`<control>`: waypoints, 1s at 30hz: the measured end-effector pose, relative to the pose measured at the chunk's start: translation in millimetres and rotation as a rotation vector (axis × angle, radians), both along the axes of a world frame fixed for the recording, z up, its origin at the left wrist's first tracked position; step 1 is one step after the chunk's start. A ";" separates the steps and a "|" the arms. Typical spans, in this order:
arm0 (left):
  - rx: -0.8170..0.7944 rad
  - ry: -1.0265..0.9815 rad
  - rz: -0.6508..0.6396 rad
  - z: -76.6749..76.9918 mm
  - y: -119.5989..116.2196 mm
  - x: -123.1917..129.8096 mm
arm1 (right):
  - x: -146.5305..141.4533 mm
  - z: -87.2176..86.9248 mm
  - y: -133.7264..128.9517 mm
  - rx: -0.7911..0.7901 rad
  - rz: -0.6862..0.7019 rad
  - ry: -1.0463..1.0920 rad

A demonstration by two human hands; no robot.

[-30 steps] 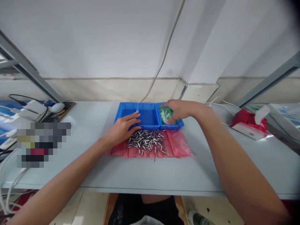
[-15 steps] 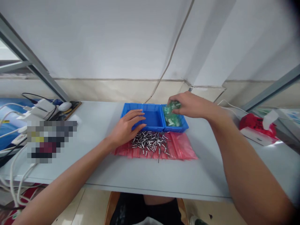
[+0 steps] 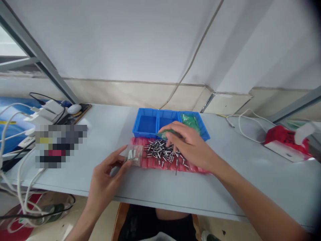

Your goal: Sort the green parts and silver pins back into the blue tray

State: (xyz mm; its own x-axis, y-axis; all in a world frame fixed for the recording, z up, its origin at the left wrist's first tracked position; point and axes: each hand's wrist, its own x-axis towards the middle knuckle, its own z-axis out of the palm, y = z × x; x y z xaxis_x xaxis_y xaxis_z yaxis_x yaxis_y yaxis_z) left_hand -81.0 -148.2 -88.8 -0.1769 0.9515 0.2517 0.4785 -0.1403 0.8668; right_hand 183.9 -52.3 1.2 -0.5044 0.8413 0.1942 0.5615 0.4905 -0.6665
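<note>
My left hand [image 3: 110, 170] is closed, pinching a small clear plastic bag [image 3: 134, 155] with a pale label or piece inside. The bag is over the left end of a flat red plastic packet [image 3: 150, 163]. A loose heap of metal blind rivets [image 3: 162, 150] lies on the red packet. Above the heap, my right hand [image 3: 187, 137] grips a small green plastic bag [image 3: 164, 135], mostly hidden under the fingers. Behind stands a blue three-compartment tray [image 3: 158, 122]. More green bags [image 3: 191, 121] lie in its right compartment.
Chargers and white cables [image 3: 47, 113] crowd the table's left end, beside a blurred-out patch. At the right are a red-and-white tissue pack [image 3: 287, 144] and a thin white cable [image 3: 239, 120]. The wall rises behind the table [image 3: 225, 187].
My right hand has left the tray's right compartment and moved left and nearer, carrying a green bag. My left hand has come back from the tray and now holds a clear bag.
</note>
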 end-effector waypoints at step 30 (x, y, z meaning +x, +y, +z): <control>0.391 0.777 -0.209 -9.1 26.0 15.1 | 107.5 -43.3 84.9 0.245 -0.088 -0.492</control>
